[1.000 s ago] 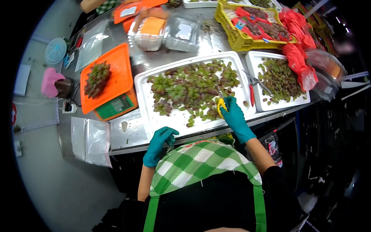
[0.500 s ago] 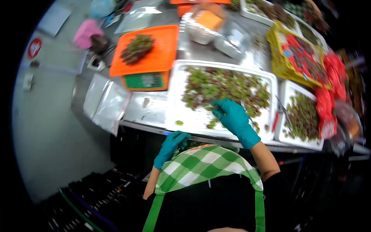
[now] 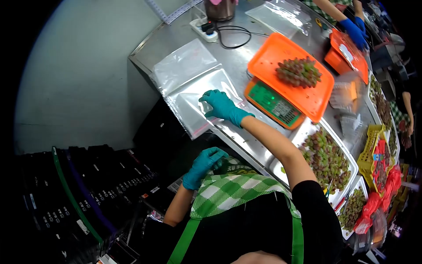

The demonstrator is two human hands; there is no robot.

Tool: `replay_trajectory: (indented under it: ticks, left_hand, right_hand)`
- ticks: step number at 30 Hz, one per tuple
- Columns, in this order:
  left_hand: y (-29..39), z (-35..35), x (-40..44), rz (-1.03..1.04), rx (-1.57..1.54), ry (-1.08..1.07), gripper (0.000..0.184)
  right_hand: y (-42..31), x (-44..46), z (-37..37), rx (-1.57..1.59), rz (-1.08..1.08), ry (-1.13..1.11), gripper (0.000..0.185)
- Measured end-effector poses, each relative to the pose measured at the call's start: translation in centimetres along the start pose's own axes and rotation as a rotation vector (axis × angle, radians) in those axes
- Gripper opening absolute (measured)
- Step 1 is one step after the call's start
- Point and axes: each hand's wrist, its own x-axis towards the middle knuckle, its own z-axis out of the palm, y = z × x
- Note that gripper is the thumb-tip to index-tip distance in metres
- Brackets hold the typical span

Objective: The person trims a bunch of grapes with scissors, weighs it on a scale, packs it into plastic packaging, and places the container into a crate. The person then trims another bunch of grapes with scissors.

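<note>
My right hand (image 3: 222, 107), in a teal glove, is over a stack of clear plastic bags (image 3: 184, 66) at the table's front left edge. Its thumb and fingers are apart, bent down towards the film; I cannot tell whether they press on it. My left hand (image 3: 205, 166), also gloved, hangs in front of my green checked apron (image 3: 237, 191), fingers loosely bent and nothing seen in them. To the right of the bags is an orange scale (image 3: 274, 103). On its orange tray (image 3: 268, 53) lies a clump of reddish-green succulent rosettes (image 3: 299, 72).
A white tray (image 3: 354, 165) of loose rosettes or leaves stands right of the scale. Beyond are a smaller white tray (image 3: 361, 182), a yellow basket (image 3: 367, 154) and red bags (image 3: 371, 211). A power strip (image 3: 204, 31) with a cable lies behind. A co-worker's blue-gloved hands (image 3: 354, 33) are at the back.
My right hand has moved left from over the white tray to the plastic bags. The view has turned left. My left hand stays in front of the apron.
</note>
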Motion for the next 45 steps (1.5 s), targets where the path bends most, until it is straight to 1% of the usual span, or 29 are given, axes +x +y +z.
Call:
replay_trajectory:
  ticks: [2,3,4,6,7,10,13,16,17,20,21,23,24,25,26,28,29,30,32,35,36,38,39,40,42,43,44,45]
  left_hand:
    - [-0.2,-1.9,-0.4,-0.022,0.002,0.026,0.021]
    - [-0.5,-2.7,-0.1,-0.025,-0.012,0.012,0.021]
    - [-1.0,-3.5,0.2,-0.028,-0.027,-0.003,0.020]
    - [-1.0,-4.4,0.2,-0.034,-0.040,-0.026,0.020]
    - [-0.9,-4.7,0.4,-0.029,-0.038,-0.038,0.020]
    - [-0.4,-5.1,1.4,-0.009,-0.057,-0.071,0.020]
    - [0.1,-5.5,1.7,-0.009,-0.061,-0.092,0.021]
    - [0.3,-5.7,2.1,-0.026,-0.051,-0.118,0.021]
    - [0.4,-5.7,2.0,-0.037,-0.045,-0.125,0.021]
    - [0.3,-5.5,2.1,-0.029,-0.013,-0.145,0.021]
    - [0.2,-5.5,2.1,-0.038,-0.020,-0.148,0.021]
    - [-0.1,-5.4,2.0,-0.054,-0.035,-0.152,0.021]
    - [0.1,-5.3,1.8,-0.033,-0.056,-0.129,0.021]
    - [0.3,-5.0,1.7,-0.009,-0.077,-0.109,0.021]
    - [0.4,-4.9,1.6,0.016,-0.098,-0.090,0.021]
    - [0.2,-5.2,2.2,0.103,-0.198,-0.050,0.022]
    - [0.1,-5.3,2.7,0.149,-0.253,-0.031,0.025]
    - [0.6,-4.8,3.4,0.318,-0.278,0.128,0.031]
    - [2.4,-3.8,5.2,0.654,-0.314,0.449,0.047]
    - [4.8,-4.6,6.4,0.668,-0.492,0.532,0.068]
    - [5.4,-4.7,6.8,0.683,-0.513,0.516,0.068]
    - [6.6,-5.0,7.0,0.705,-0.547,0.485,0.067]
    - [7.3,-5.0,7.0,0.606,-0.535,0.590,0.052]
    - [7.7,-5.0,6.9,0.655,-0.549,0.576,0.043]
    - [8.6,-4.8,6.8,0.750,-0.577,0.541,0.029]
    - [9.1,-4.9,6.6,0.820,-0.450,0.528,0.020]
    - [9.7,-5.1,6.3,0.804,-0.338,0.512,0.018]
    - [10.3,-5.2,6.2,0.860,-0.352,0.549,0.018]
  right_hand:
    - [0.4,2.4,-0.2,-0.083,-0.047,-0.165,0.050]
    - [1.0,2.9,0.0,-0.071,-0.042,-0.130,0.050]
    - [1.9,3.5,0.6,-0.089,-0.089,-0.078,0.040]
    - [3.2,4.4,1.1,-0.013,-0.089,-0.036,0.026]
    - [4.0,4.6,1.9,0.045,-0.090,0.047,0.015]
    - [4.9,5.1,2.5,0.125,-0.069,0.017,0.021]
    - [3.4,5.3,0.8,0.089,-0.058,-0.018,0.036]
    - [3.3,4.4,0.1,-0.164,-0.253,0.007,0.047]
    - [3.4,4.5,0.2,-0.153,-0.248,0.014,0.042]
    - [5.0,4.5,2.0,0.113,-0.131,-0.022,0.026]
    - [4.5,4.2,2.1,0.158,-0.142,0.123,0.014]
    - [4.7,4.4,2.2,0.168,-0.139,0.186,0.014]
    - [4.6,4.6,2.3,0.176,-0.136,0.219,0.015]
    - [4.9,4.8,2.0,0.211,-0.118,0.191,0.011]
    - [5.0,4.7,1.9,0.318,-0.010,0.153,0.011]
    - [3.4,5.0,-0.7,0.526,0.203,0.080,0.013]
    - [2.3,4.9,-2.2,0.579,0.255,0.128,0.020]
    - [1.6,5.1,-3.2,0.552,0.268,0.154,0.018]
    - [-0.9,4.8,-5.0,0.423,0.151,0.273,0.016]
    - [-5.2,3.3,-6.5,0.330,0.122,0.358,0.013]
    - [-5.6,2.9,-6.1,0.276,0.064,0.381,0.011]
    - [-6.5,2.3,-5.7,0.282,-0.042,0.393,0.010]
    - [-6.9,1.7,-5.5,0.346,-0.089,0.416,0.013]
    - [-7.2,1.2,-5.4,0.366,-0.053,0.405,0.010]
    - [-7.2,1.0,-5.1,0.733,0.048,0.531,0.007]
    - [-6.9,0.9,-5.6,0.807,0.064,0.629,0.006]
    - [-6.6,0.8,-6.2,0.877,0.078,0.725,0.005]
    - [-6.5,0.7,-7.1,0.981,0.111,0.902,0.005]
